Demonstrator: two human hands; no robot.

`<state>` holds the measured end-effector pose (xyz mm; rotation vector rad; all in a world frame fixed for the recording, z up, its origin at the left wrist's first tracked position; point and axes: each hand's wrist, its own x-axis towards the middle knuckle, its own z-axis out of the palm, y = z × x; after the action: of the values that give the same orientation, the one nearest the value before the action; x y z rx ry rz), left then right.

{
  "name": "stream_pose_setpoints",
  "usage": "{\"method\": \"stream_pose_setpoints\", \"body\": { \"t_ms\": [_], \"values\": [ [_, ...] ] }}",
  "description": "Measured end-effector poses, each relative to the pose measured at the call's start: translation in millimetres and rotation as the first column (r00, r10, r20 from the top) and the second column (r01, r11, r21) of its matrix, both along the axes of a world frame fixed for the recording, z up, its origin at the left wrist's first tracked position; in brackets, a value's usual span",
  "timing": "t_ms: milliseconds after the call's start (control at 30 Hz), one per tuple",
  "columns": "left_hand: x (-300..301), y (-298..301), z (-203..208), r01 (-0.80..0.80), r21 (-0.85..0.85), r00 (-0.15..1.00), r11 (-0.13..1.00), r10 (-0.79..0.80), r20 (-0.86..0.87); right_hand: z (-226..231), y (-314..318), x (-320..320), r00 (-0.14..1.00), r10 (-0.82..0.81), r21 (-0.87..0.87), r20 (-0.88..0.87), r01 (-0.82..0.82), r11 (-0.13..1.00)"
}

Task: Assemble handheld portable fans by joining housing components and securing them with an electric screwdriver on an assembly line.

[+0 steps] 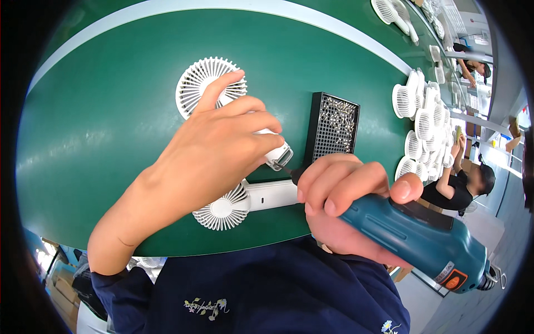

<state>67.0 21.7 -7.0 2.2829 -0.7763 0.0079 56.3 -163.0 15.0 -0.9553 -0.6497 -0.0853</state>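
My left hand [222,133] is closed over a white handheld fan [192,89], pressing it to the green table; the round slatted head shows beyond the fingers and the handle end [281,156] pokes out on the right. In my right hand [347,195] is a teal electric screwdriver [411,239], gripped round its front part and tilted. Its thin bit meets the handle end of the fan; whether a screw sits there is too small to tell. Nearer to me lies a second white fan [272,196], its handle pointing right, partly behind my hands.
A black screw tray [317,122] with many small screws in its holes stands just beyond my right hand. Several white fans [425,122] are heaped at the table's right side. Co-workers [461,183] sit farther right.
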Motion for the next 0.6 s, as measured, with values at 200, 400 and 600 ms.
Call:
{"method": "stream_pose_setpoints", "body": {
  "t_ms": [200, 400, 600],
  "values": [
    [-1.7, 1.7, -1.1, 0.006, 0.004, 1.000, 1.000, -0.006, 0.003, -8.5, 1.7, -0.9, 1.000, 0.009, -0.014, -0.001, -0.009, 1.000],
    [-3.5, 1.5, 0.9, 0.020, 0.007, 1.000, 1.000, -0.020, 0.023, 4.6, -1.0, 1.9, 0.998, -0.060, -0.018, 0.005, 0.060, 0.998],
    [-3.7, -4.7, -2.3, 0.063, -0.125, 0.996, 0.990, -0.053, 0.076, 7.0, -9.2, 8.6, 0.998, -0.037, -0.019, -0.048, 0.036, 0.999]
  ]
}}
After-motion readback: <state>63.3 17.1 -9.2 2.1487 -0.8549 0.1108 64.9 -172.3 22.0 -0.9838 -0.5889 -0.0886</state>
